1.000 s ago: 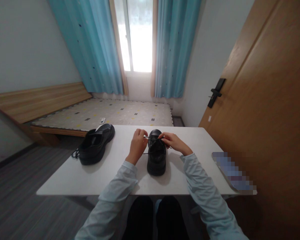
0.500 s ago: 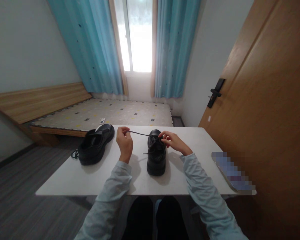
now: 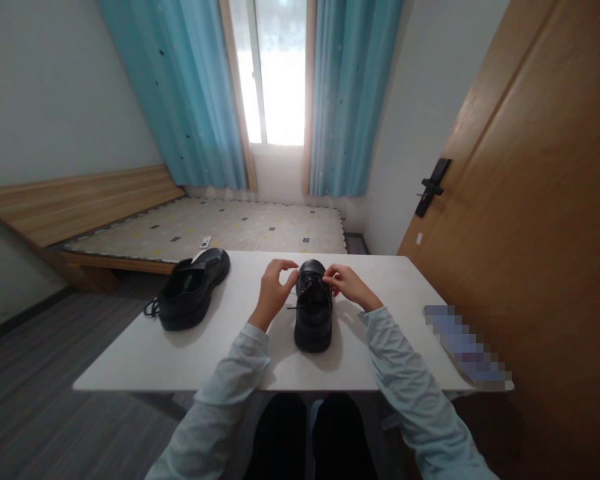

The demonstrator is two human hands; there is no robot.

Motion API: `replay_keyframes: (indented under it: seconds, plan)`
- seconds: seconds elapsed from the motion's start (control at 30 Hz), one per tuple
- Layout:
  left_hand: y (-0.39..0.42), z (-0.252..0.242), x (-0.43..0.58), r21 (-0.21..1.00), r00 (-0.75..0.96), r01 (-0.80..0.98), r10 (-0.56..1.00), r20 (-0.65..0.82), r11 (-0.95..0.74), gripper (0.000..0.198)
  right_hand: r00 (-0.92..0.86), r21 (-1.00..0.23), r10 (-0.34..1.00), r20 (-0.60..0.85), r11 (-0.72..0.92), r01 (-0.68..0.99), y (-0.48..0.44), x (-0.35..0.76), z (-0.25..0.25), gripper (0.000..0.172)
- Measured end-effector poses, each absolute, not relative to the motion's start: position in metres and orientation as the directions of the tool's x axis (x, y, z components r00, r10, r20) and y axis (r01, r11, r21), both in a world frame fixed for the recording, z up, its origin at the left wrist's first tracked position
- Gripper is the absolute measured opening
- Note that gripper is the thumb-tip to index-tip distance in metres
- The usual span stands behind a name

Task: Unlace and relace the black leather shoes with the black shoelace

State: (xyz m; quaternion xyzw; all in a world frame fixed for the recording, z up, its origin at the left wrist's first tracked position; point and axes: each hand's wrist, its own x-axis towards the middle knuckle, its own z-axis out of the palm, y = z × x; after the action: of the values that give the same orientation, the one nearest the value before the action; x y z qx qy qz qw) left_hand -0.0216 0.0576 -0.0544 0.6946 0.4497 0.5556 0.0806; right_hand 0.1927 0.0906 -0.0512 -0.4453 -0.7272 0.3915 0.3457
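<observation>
A black lace-up shoe (image 3: 313,327) stands on the white table in front of me, its heel toward me. My left hand (image 3: 276,290) is at the shoe's left side, thumb and forefinger curved and a little apart, with no lace visible between them. At the right edge of the lacing, my right hand (image 3: 351,287) has its fingertips pinched at the shoelace (image 3: 316,280); the exact grip is small and partly hidden. A loose lace end sticks out left of the shoe's opening. The second black shoe (image 3: 189,300) rests at the table's left, its toe pointing away.
The white table (image 3: 180,367) holds both shoes and a flat, pixelated object (image 3: 463,343) at its right edge. Beyond it is a bed (image 3: 240,223) with a small white item (image 3: 205,242) on it. A wooden door (image 3: 530,200) stands at the right.
My left hand has let go of the lace it was pulling out leftward and has moved right, close to the shoe. My right hand stays at the shoe's right side.
</observation>
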Motion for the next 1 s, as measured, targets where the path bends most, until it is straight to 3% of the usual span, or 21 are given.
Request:
replay_keyframes:
  seconds: [0.1, 0.23, 0.57, 1.0]
  plan:
    - [0.0561, -0.0570, -0.0165, 0.545, 0.155, 0.564, 0.727, 0.668, -0.621, 0.020, -0.357, -0.861, 0.912, 0.202, 0.339, 0.378, 0.0925, 0.1923, -0.0526, 0.021]
    - [0.0585, -0.0627, -0.0140, 0.525, 0.229, 0.601, 0.760, 0.609, -0.602, 0.029, -0.343, -0.847, 0.898, 0.277, 0.396, 0.353, 0.0925, 0.1918, -0.0516, 0.025]
    - [0.0600, -0.0645, -0.0142, 0.543, 0.239, 0.609, 0.787, 0.569, -0.578, 0.028, -0.302, -0.868, 0.907, 0.293, 0.385, 0.314, 0.0918, 0.1892, -0.0514, 0.027]
    - [0.0560, -0.0621, -0.0136, 0.560, 0.232, 0.609, 0.801, 0.551, -0.561, 0.027, -0.352, -0.949, 0.907, 0.232, 0.291, 0.123, 0.0856, 0.1847, -0.0430, 0.028]
